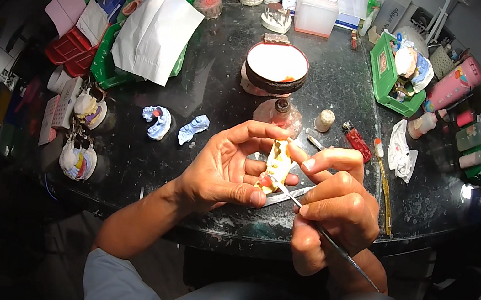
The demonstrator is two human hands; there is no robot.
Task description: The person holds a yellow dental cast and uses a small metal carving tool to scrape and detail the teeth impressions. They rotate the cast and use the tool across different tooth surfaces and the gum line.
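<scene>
My left hand (219, 162) is closed around a small pale yellow dental model (279, 159), gripping it by its edges between thumb and fingers. Pink-red wax shows at the model's lower end. In my right hand (339, 205) is a slim metal dental carver (337, 247), held like a pen. Its tip meets the model near the pink part, and its knurled shaft slants down to the right. Below the model lies a metal ruler (288, 197), partly covered by my hands. Just beyond my fingers stands a glass burner (282, 116) with a dark top.
Two blue impression pieces (156, 122) and mounted dental models (78, 160) lie left. Beyond the burner is a round dark-rimmed dish (272, 85). A red lighter (356, 141), a yellow-handled brush (385, 190) and crumpled tissue (402, 150) lie right. Green bins (393, 104) flank the bench.
</scene>
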